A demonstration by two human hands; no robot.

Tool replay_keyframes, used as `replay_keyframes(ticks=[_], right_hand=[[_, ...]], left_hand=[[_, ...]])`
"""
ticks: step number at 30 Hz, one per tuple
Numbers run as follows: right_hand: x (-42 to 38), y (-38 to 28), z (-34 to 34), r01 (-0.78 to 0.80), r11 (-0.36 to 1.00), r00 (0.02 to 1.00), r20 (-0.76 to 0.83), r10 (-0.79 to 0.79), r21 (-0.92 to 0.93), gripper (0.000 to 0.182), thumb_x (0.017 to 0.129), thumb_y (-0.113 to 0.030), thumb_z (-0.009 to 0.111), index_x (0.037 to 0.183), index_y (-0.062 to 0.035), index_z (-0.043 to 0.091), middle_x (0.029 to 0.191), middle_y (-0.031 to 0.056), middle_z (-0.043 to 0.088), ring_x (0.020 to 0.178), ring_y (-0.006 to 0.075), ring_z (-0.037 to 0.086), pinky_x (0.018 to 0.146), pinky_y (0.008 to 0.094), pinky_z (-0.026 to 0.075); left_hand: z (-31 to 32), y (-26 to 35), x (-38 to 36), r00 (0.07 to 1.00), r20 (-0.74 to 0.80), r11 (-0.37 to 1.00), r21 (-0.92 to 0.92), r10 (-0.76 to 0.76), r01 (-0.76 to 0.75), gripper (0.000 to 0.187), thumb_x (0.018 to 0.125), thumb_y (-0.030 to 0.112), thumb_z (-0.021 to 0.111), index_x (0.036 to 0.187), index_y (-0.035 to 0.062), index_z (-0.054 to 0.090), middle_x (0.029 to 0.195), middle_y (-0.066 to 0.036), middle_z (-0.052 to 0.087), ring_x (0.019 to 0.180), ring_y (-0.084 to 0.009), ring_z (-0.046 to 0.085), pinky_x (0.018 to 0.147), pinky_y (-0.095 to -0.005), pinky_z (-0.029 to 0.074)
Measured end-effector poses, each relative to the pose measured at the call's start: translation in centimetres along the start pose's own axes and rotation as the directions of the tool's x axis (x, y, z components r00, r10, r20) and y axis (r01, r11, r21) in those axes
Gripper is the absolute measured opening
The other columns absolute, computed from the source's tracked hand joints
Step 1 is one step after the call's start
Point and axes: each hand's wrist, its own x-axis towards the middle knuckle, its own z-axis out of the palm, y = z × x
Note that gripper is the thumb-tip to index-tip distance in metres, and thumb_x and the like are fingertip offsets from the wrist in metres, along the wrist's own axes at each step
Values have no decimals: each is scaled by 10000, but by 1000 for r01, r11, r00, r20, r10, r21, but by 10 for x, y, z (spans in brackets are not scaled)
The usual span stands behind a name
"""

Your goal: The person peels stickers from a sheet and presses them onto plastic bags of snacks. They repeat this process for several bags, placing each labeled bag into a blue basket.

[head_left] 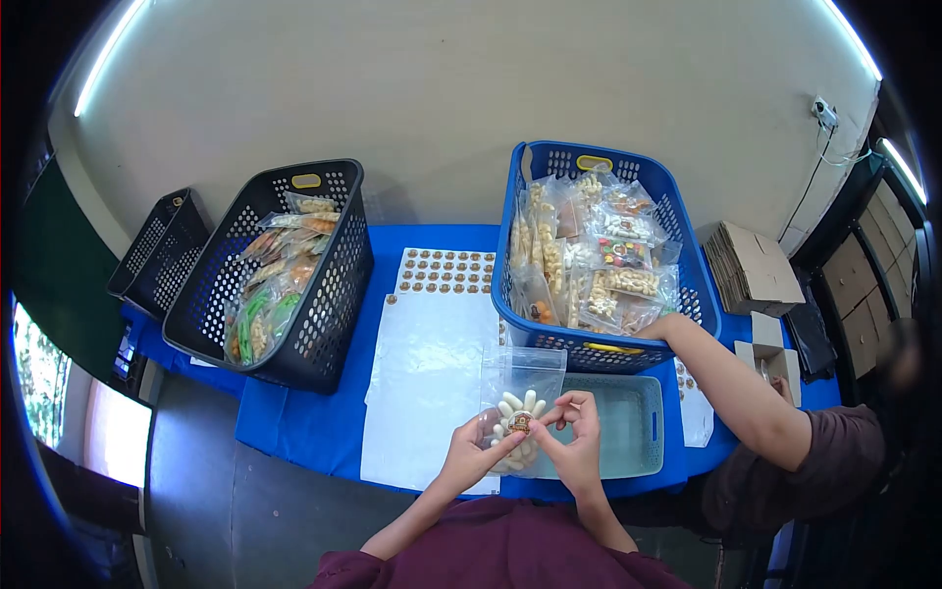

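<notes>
Your left hand (pixel 473 452) grasps the bag (pixel 525 375) of white pieces at its left side, thumb on the front. Your right hand (pixel 573 447) has thumb and fingers bent in at the round sticker (pixel 520 422) on the bag's front; cannot tell whether they pinch anything. Bag held at the table's near side, zip end far, between sheet (pixel 417 368) on the left and tray (pixel 652 432) on the right. Far right: blue basket (pixel 579 344) of packed bags, another person's arm (pixel 731 378) at its near rim. Farther left: black basket (pixel 343 285), also holding bags.

Small packing workshop; filled pouches (pixel 511 405); sticker sheets (pixel 446 272); baskets (pixel 334 314); stacked cardboard (pixel 756 271)
</notes>
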Motion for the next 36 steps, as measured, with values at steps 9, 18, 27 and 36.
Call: replay_keyframes(ticks=[9,18,27,36], right_hand=[[7,5,-1,9,978,991,-131,18,207,456,643,-51,718,1002,-48,438,907,48,512,758,86,467,693,222,383],[0,19,20,-250,828,961,23,277,502,252,777,-94,631,975,-18,497,842,37,565,735,76,546,645,210,452],[14,15,20,-253,799,968,144,208,545,280,794,-93,609,1032,-4,491,847,28,573,777,86,554,710,219,445],[1,25,32,-235,814,970,72,233,531,156,742,-13,599,883,-17,532,801,14,551,728,63,523,665,210,426]], left_hand=[[-3,1,-2,997,-66,999,10,-40,41,371,797,93,616,1110,-49,474,979,-91,582,843,-104,563,716,-236,478],[-8,-6,-1,990,138,997,76,-27,17,349,792,111,625,1082,-16,477,990,-70,571,889,-104,545,750,-248,461],[-13,-5,-1,999,11,995,-94,-42,42,378,787,109,630,1104,-16,465,994,-72,571,885,-108,554,757,-244,461],[-26,-23,3,1000,24,1000,12,18,-18,365,792,135,632,1088,-22,487,931,-61,600,838,-101,568,711,-234,466]])
